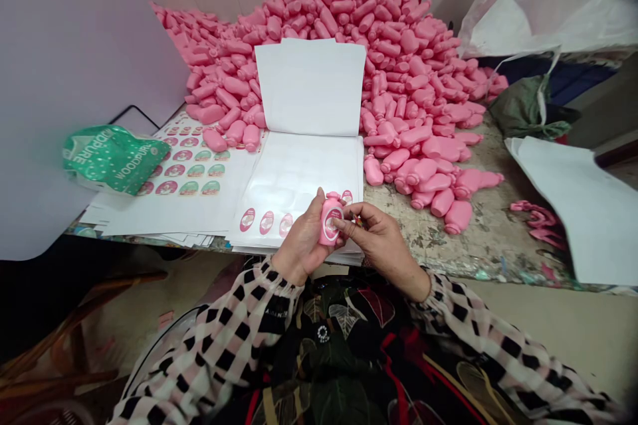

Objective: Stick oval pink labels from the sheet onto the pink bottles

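Observation:
My left hand (302, 243) is closed round a small pink plastic bottle (329, 231), held upright above the table's front edge. An oval pink-and-white sticker (333, 219) sits on the bottle's front. My right hand (381, 239) is closed beside it, its thumb laid on the sticker. A small dark, colourful thing (355, 218) shows at the right fingers, too small to name. Beneath the hands lies a sticker sheet (294, 176), with a few oval stickers left along its lower edge and one near the bottle. Its white backing (312, 89) is folded up behind.
A big heap of pink bottles (343, 20) fills the back of the table (419, 222) and spreads right. On the left, a green bag (114, 159) lies on sheets of round stickers (187, 169). White paper (573, 199) and pink scraps (538, 220) lie at the right.

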